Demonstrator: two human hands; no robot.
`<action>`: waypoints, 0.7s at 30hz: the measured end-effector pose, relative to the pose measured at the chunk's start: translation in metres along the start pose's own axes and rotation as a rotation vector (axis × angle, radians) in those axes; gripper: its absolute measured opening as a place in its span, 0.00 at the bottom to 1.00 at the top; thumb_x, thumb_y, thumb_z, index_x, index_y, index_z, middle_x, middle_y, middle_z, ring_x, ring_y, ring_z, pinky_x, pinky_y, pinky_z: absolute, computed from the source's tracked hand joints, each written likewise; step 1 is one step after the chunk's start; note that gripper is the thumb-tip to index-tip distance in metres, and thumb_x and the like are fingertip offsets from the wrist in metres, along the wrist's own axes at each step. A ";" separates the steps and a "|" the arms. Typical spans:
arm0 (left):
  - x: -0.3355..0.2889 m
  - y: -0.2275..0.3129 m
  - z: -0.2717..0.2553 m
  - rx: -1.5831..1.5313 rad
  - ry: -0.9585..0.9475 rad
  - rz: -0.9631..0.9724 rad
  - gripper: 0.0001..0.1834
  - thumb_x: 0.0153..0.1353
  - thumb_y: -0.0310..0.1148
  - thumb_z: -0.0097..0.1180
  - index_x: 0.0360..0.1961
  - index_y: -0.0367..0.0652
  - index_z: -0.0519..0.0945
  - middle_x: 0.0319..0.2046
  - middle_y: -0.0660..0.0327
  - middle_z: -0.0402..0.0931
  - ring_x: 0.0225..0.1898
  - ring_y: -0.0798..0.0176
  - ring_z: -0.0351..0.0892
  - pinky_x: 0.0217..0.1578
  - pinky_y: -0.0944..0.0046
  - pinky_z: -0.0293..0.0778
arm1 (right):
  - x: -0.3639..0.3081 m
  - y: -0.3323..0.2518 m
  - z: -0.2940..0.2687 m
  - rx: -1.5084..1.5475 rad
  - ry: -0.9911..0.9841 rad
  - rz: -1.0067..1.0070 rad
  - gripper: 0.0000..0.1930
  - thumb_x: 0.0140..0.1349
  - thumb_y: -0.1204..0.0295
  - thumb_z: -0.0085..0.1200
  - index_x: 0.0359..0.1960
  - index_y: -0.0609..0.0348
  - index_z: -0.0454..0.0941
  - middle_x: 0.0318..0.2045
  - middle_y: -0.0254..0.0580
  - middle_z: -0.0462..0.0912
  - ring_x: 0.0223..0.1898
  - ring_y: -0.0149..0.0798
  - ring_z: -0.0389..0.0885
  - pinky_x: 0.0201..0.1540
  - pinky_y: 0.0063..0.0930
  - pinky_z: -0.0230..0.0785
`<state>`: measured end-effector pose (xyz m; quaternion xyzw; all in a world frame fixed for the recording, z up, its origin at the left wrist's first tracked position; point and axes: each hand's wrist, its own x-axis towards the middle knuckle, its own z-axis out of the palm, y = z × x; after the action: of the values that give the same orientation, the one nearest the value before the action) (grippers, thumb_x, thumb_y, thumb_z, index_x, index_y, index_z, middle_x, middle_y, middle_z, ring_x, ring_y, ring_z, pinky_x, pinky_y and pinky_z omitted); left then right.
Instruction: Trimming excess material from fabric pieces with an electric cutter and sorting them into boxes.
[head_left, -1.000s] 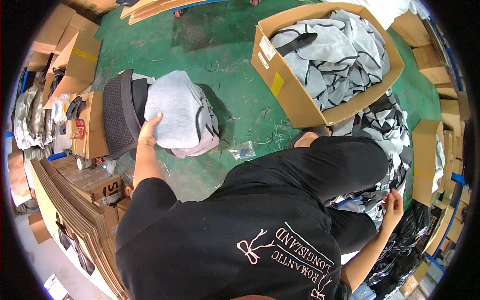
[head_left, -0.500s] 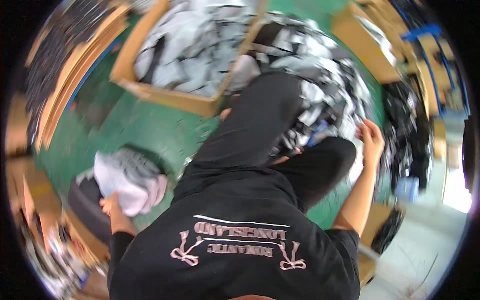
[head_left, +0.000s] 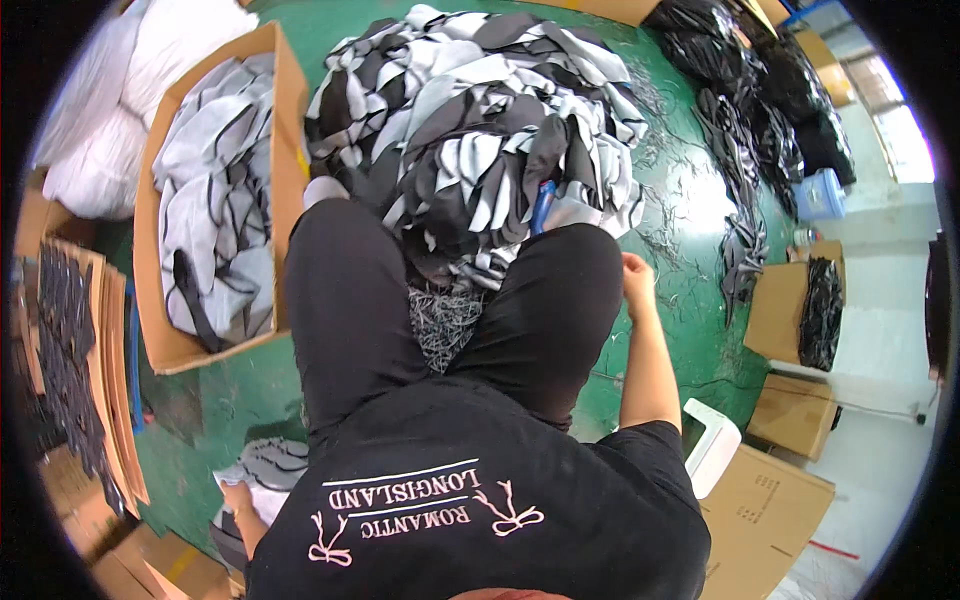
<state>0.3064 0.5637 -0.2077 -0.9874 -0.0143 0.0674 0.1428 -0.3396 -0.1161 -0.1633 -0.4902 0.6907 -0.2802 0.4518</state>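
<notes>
My left hand (head_left: 238, 497) is low at the left, its fingers closed on the edge of a bundle of grey and white fabric pieces (head_left: 268, 466). My body hides part of that bundle. Beside my right knee is my right hand (head_left: 638, 280), fingers curled; whatever they may hold is hidden. A big heap of white, grey and black fabric pieces (head_left: 470, 110) lies on the floor ahead of my knees. On its near side rests a slim blue object (head_left: 543, 206), its kind unclear.
Left of my legs stands an open cardboard box (head_left: 290, 150) full of similar fabric pieces. White sacks (head_left: 100, 160) and stacked cardboard sheets (head_left: 115, 380) line the left. At right are black plastic bags (head_left: 810, 110), a blue tub (head_left: 820, 195), cartons (head_left: 790, 415) and a white plastic stool (head_left: 712, 450).
The view has swung toward the right, putting the heap straight ahead and the box at left. My right hand has come in beside my knee. My left hand stays at the fabric bundle.
</notes>
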 end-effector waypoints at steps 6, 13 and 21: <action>0.007 0.235 -0.201 -1.030 -0.161 0.619 0.15 0.65 0.26 0.47 0.52 0.35 0.71 0.34 0.63 0.76 0.28 0.73 0.72 0.28 0.74 0.71 | 0.051 0.112 0.000 0.207 0.064 0.138 0.18 0.53 0.72 0.60 0.46 0.63 0.77 0.34 0.41 0.83 0.32 0.33 0.80 0.38 0.26 0.72; -0.161 0.547 -0.375 -0.783 -0.320 1.361 0.15 0.64 0.27 0.51 0.52 0.36 0.72 0.42 0.60 0.76 0.44 0.68 0.75 0.44 0.70 0.72 | 0.097 0.095 0.062 0.026 0.170 0.112 0.15 0.53 0.70 0.54 0.42 0.60 0.79 0.29 0.43 0.83 0.29 0.38 0.83 0.36 0.30 0.74; -0.371 0.779 -0.274 0.055 -0.129 1.926 0.35 0.53 0.46 0.61 0.58 0.41 0.66 0.52 0.48 0.70 0.54 0.47 0.70 0.54 0.56 0.67 | 0.137 0.073 0.150 -0.428 -0.148 0.070 0.24 0.50 0.61 0.59 0.45 0.61 0.69 0.43 0.53 0.78 0.45 0.53 0.78 0.48 0.44 0.71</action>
<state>-0.0170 -0.2776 -0.1210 -0.5663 0.7955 0.2101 0.0485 -0.2511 -0.2084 -0.3363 -0.5699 0.7159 -0.0747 0.3963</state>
